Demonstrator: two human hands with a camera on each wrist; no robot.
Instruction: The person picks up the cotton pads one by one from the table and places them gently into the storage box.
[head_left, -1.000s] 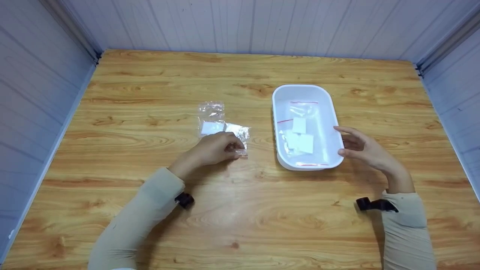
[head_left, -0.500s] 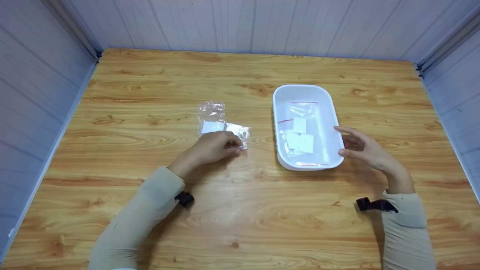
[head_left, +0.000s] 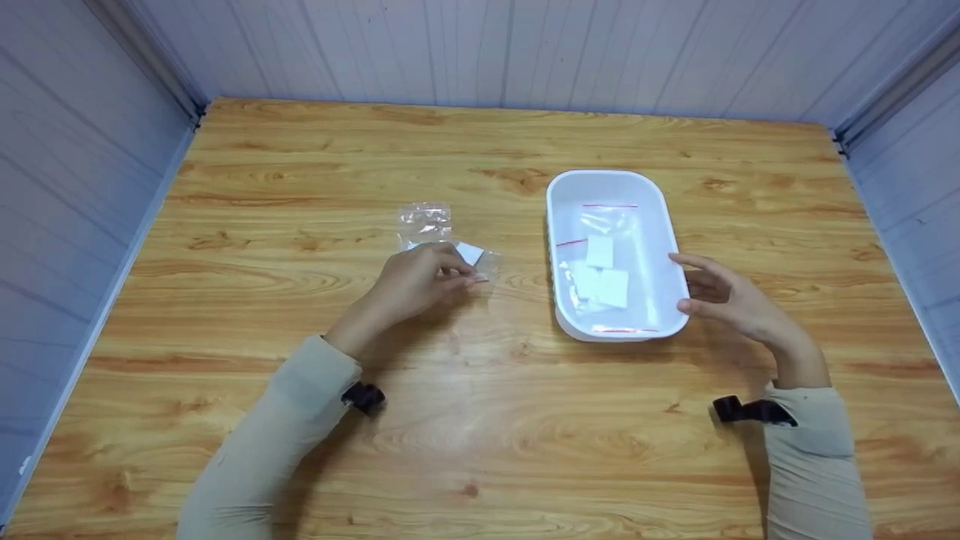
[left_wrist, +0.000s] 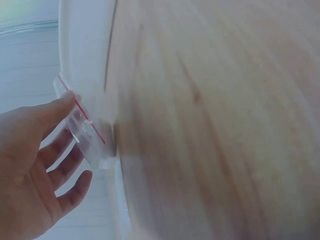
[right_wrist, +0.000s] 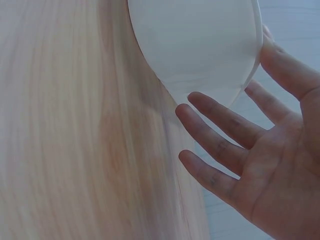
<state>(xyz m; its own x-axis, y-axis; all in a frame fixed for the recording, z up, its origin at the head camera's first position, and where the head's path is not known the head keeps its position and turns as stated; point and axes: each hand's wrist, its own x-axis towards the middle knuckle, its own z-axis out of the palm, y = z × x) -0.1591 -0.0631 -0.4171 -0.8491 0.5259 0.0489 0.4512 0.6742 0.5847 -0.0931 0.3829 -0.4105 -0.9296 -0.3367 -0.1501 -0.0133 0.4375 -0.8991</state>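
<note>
My left hand (head_left: pixel 411 281) pinches a small clear zip bag between thumb and fingers near its red seal line. In the left wrist view the bag (left_wrist: pixel 85 117) hangs from the thumb, and the other fingers are spread apart. A white square piece (head_left: pixel 469 253) shows in this bag. Partly covered by the hand, another clear bag (head_left: pixel 424 219) lies on the table. My right hand (head_left: pixel 739 304) touches the right side of a white plastic basket (head_left: pixel 651 247), with fingers spread and fairly straight. Several clear zip bags (head_left: pixel 609 219) with white squares and red seal lines lie inside the basket.
The wood-grain table (head_left: pixel 480 450) is bounded by a pale panel wall (head_left: pixel 480 52) at the back and panels on the left and right. Black wrist cameras (head_left: pixel 365 398) sit on both sleeves.
My left hand has shifted slightly up and away from me, and the near end of the pinched bag has moved with it. The right hand and the basket have stayed in place.
</note>
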